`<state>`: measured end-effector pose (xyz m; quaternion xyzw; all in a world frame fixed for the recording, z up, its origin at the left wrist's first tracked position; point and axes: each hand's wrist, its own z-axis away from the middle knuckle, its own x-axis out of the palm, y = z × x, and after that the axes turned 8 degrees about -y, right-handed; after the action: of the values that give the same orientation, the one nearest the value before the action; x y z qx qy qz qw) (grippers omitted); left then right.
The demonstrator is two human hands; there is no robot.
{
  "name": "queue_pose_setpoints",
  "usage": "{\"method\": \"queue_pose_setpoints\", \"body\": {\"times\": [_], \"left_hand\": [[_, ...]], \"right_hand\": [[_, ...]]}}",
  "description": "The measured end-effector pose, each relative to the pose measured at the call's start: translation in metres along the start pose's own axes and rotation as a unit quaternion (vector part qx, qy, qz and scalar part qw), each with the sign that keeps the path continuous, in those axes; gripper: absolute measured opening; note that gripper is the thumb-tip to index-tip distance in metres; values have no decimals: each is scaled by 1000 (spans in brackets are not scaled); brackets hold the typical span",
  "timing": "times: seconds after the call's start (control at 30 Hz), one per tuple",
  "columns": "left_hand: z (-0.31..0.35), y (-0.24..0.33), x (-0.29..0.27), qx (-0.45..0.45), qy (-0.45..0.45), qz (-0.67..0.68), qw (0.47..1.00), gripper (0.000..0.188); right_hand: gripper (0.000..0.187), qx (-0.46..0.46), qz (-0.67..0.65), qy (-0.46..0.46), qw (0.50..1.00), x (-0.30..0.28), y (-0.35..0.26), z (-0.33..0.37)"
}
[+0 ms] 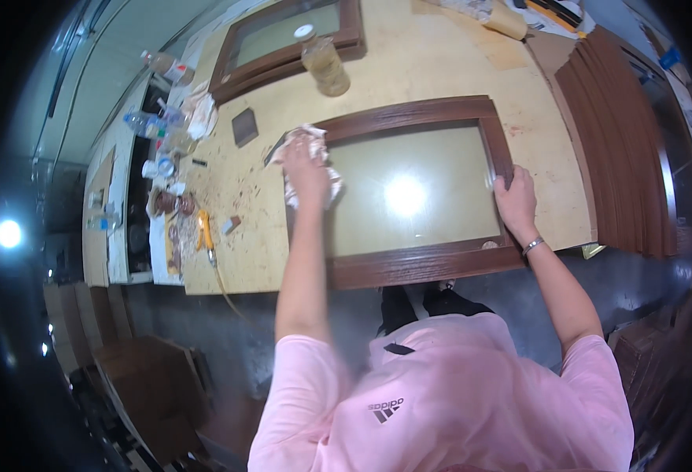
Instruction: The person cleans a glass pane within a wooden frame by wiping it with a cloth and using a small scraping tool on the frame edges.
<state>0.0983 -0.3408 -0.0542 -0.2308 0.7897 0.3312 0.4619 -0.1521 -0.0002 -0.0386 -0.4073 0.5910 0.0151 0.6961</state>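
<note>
White cloth (314,169), crumpled, is clenched under the left hand (306,161) and pressed on the upper left corner of a brown wooden frame (417,263) around a pale glass panel (409,193). The right hand (515,197) grips the frame's right rail, fingers curled over it. The frame lies flat on a plywood surface (432,59), its near rail overhanging the front edge. A jar (324,63) stands beyond, with bare plywood between.

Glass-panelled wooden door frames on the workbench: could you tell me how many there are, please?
2. One frame lies under both hands, the left hand pressing a rag on it; a second frame lies at the bench's far edge. The stacked panels may hide more.
</note>
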Motion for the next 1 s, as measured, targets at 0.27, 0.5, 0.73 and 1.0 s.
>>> {"method": "queue_pose_setpoints", "body": {"times": [0.27,0.5,0.73,1.0], "left_hand": [[83,236,-15,336,-354,362,794,42],[-70,171,79,202,-106,128,965,46],[48,248,34,336,-280,301,847,62],[-19,224,35,269,-162,214,925,50]], "right_hand": [[37,38,4,14,999,-1,5,0],[36,40,-11,-12,999,-7,-14,0],[29,57,-12,-13,998,-8,-5,-1],[31,67,19,-18,997,-9,-14,-1]]}}
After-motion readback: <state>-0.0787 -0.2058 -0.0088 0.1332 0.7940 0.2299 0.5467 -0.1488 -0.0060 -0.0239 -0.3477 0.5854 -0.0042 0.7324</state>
